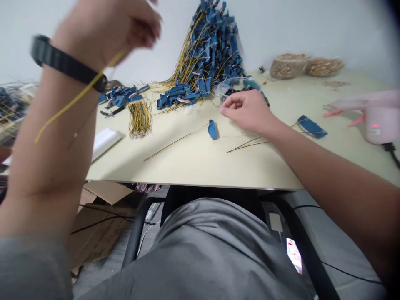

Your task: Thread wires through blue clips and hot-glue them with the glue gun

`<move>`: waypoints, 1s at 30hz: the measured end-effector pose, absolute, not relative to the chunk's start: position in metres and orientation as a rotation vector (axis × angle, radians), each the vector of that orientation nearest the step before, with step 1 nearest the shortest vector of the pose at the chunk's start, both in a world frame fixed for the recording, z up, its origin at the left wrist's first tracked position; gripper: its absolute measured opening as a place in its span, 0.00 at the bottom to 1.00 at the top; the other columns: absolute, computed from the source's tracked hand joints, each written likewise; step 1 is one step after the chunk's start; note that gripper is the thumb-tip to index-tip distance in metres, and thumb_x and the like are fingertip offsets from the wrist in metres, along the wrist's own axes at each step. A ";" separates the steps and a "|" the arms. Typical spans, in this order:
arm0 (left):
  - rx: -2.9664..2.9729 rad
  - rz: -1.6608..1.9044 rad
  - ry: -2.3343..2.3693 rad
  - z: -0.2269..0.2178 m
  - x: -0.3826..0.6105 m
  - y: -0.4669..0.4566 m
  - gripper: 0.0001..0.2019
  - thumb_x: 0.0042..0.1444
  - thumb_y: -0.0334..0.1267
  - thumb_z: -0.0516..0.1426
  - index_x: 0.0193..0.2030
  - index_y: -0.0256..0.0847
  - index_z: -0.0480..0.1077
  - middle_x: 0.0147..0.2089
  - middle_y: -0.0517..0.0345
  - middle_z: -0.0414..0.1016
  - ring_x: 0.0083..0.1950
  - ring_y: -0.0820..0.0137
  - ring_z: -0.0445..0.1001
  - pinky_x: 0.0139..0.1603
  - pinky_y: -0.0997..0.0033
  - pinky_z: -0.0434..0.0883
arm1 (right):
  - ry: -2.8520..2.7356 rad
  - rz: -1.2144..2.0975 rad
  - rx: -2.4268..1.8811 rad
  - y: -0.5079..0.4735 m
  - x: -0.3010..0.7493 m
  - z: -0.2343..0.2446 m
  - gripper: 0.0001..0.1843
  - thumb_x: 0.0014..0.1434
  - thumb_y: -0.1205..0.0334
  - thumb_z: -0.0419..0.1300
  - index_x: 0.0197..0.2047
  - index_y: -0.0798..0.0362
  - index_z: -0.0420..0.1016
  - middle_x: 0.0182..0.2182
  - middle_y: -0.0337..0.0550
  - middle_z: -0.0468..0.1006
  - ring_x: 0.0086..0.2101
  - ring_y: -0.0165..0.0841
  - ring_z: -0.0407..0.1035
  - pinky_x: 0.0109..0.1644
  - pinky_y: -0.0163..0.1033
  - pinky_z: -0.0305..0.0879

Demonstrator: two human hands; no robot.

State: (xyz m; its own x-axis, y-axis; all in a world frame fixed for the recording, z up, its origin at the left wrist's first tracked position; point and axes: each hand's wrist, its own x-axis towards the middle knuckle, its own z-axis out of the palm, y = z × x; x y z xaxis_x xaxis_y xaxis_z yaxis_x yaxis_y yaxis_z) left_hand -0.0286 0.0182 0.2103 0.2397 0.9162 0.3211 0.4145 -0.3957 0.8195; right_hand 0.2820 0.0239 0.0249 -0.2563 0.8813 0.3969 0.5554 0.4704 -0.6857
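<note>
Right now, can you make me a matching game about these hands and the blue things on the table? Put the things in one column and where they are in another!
Things:
1. Left hand
2. Right hand
3. Tall pile of blue plastic parts with yellow wires
4. Lone blue plastic part

Places:
A. Lying alone on the pale tabletop
B. Raised above the table, by a yellow wire
C. Beside a clear plastic tub
D. Heaped at the table's back, by the wall

Pairs: 1-B, 2-C, 3-D, 4-A
</note>
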 end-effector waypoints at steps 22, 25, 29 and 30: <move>1.907 0.477 0.865 0.048 -0.009 0.020 0.19 0.71 0.42 0.81 0.53 0.47 0.76 0.39 0.59 0.91 0.37 0.66 0.90 0.44 0.66 0.85 | -2.240 0.848 -0.952 0.000 0.267 0.032 0.16 0.71 0.46 0.84 0.44 0.50 0.94 0.37 0.45 0.88 0.39 0.39 0.79 0.44 0.47 0.69; 1.942 0.457 0.876 0.048 -0.009 0.018 0.19 0.70 0.44 0.81 0.54 0.48 0.77 0.42 0.57 0.93 0.41 0.62 0.93 0.46 0.62 0.87 | -2.289 0.702 -1.008 -0.004 0.265 0.032 0.16 0.74 0.44 0.81 0.46 0.48 0.96 0.36 0.45 0.89 0.39 0.42 0.81 0.46 0.49 0.71; 1.995 0.410 0.844 0.049 -0.009 0.019 0.20 0.68 0.48 0.80 0.56 0.49 0.78 0.44 0.54 0.95 0.41 0.61 0.93 0.46 0.60 0.87 | -2.326 0.514 -1.079 -0.009 0.262 0.032 0.12 0.77 0.48 0.78 0.44 0.45 0.94 0.36 0.45 0.90 0.42 0.45 0.83 0.49 0.51 0.74; 2.006 0.400 0.833 0.049 -0.010 0.020 0.20 0.68 0.49 0.80 0.57 0.49 0.79 0.44 0.54 0.95 0.40 0.61 0.93 0.46 0.61 0.87 | -2.332 0.480 -1.089 -0.010 0.261 0.032 0.12 0.78 0.49 0.77 0.43 0.45 0.94 0.37 0.46 0.91 0.43 0.46 0.84 0.50 0.52 0.75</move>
